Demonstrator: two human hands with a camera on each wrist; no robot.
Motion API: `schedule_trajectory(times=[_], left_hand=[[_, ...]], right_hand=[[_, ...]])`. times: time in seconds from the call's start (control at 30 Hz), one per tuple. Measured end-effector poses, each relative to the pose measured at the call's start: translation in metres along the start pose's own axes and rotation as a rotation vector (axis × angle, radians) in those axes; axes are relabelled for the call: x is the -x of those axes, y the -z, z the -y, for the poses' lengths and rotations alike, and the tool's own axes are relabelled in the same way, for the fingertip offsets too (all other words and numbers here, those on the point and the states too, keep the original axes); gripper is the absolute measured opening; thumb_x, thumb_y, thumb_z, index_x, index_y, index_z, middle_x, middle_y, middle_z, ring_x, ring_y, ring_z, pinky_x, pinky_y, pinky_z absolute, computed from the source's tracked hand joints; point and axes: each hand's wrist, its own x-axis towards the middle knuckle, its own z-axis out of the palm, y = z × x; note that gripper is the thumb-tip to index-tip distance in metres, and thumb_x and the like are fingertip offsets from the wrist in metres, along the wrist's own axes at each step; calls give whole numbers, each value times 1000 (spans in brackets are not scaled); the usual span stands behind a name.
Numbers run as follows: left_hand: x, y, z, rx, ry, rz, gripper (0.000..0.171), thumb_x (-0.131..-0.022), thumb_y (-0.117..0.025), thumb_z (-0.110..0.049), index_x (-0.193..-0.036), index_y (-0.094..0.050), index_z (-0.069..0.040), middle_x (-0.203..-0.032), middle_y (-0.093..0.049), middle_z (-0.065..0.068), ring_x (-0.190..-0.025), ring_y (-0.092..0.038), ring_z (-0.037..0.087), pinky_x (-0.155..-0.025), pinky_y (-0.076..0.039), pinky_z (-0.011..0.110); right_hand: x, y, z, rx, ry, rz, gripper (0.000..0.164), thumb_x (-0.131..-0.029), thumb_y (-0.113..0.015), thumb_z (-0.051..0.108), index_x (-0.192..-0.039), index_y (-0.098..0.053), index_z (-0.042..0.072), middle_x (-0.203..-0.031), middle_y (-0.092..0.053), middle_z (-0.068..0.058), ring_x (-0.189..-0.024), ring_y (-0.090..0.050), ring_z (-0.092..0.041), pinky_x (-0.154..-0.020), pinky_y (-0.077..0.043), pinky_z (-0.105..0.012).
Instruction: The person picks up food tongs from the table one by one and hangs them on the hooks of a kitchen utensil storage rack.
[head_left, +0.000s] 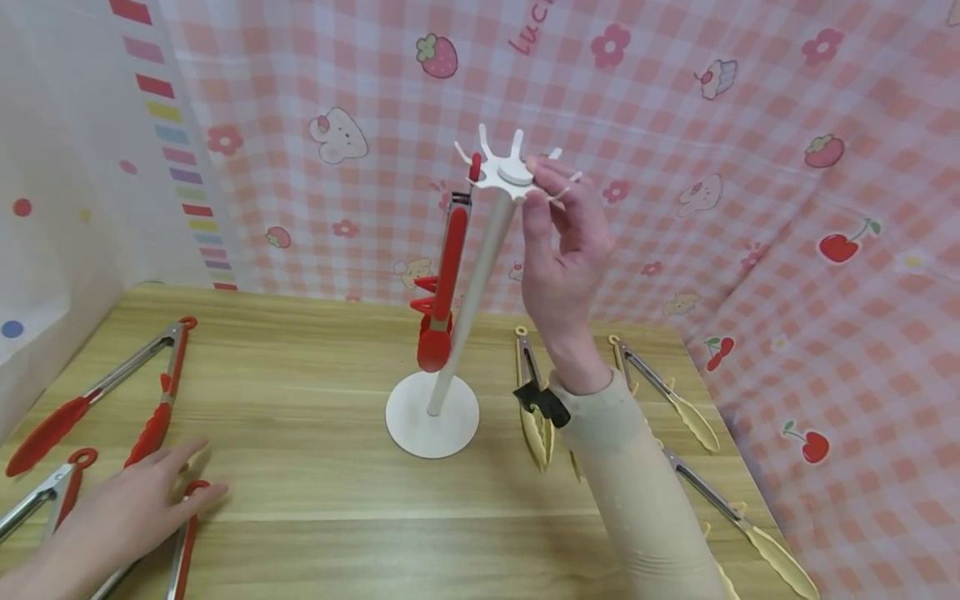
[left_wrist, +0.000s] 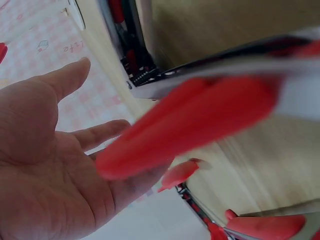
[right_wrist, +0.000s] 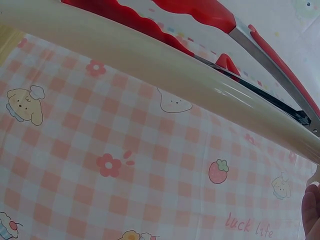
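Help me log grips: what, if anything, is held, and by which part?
The right hand pinches the white, round-based stand by its hooked top; the left hand holds nothing.

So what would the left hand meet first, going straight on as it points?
Probably the hanging red tongs on the white stand, though how high the left hand sits is unclear.

head: forward-down over table (head_left: pixel 300 417) | left wrist: close, perhaps tilted | right wrist: beside pole (right_wrist: pixel 150 64), shared with head
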Motion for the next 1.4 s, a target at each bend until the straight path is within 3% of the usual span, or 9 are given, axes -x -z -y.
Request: schedule_trajectory(times=[0.2,0.37,0.47,0.6,0.7,0.9,1.03,1.2,1.4], left_hand=[[1,-4,4,-5,15,87,88,-91,-71,-62,-132,-57,15,-110,-73,27,-95,-69,41,-84,-55,62],[1,-8,6,-11,-1,108,66,-92,-74,-55,-113,-67,8,-84,-69,3,-75,-60,19,-68,-56,44],[2,-10,5,-13,18,132,57,-91,-76,-51,-108,-68,3,-80,-63,-2,-72,-55,16,-63,-50,38],[0,-11,3,-19,54,168,57,-89,-80,-45,-112,-67,5,-82,-63,0,-73,-55,17,-65,-52,40],[-1,-12,3,-29,39,154,53,-87,-83,-39,-113,-68,5,-84,-65,0,-75,-56,17,-69,-55,43],[-7,-10,-9,-41,-16,124,48,-86,-85,-33,-113,-70,4,-91,-72,2,-81,-61,19,-75,-58,50],[-13,-9,-25,-41,-86,64,40,-85,-84,-28,-109,-72,1,-86,-71,-1,-77,-60,17,-69,-55,43],[-20,-10,-41,-32,-165,-11,28,-84,-83,-23,-101,-70,-4,-78,-62,-4,-69,-51,15,-60,-43,33],[-36,-5,-60,-28,-218,-61,23,-85,-82,-19,-98,-69,-4,-77,-61,-2,-69,-50,15,-58,-41,32]], right_hand=[[0,0,0,10,2,0,56,-105,-63,41,-114,-65,-14,-115,-69,-34,-112,-71,-15,-93,-63,-30],[0,0,0,7,3,5,54,-105,-63,39,-115,-65,-14,-115,-68,-34,-111,-71,-15,-93,-63,-29],[0,0,0,11,3,3,51,-105,-63,37,-115,-65,-14,-115,-69,-34,-111,-71,-16,-92,-63,-29],[1,-1,0,13,5,-3,39,-105,-63,24,-115,-66,-14,-115,-70,-32,-111,-72,-20,-92,-63,-30],[1,-2,0,12,5,-6,38,-104,-63,23,-115,-66,-14,-115,-70,-31,-111,-71,-19,-92,-63,-30],[0,-2,-1,19,-1,-10,57,-104,-63,42,-114,-65,-14,-115,-69,-33,-111,-71,-15,-92,-63,-30],[0,1,0,21,-3,-8,59,-104,-63,44,-114,-66,-14,-114,-69,-34,-111,-71,-17,-92,-63,-30],[1,1,0,10,-5,-2,60,-104,-63,45,-115,-65,-14,-115,-68,-36,-111,-72,-17,-92,-63,-31],[0,1,0,15,4,-3,57,-105,-63,41,-114,-65,-14,-115,-68,-36,-112,-71,-15,-92,-63,-30]])
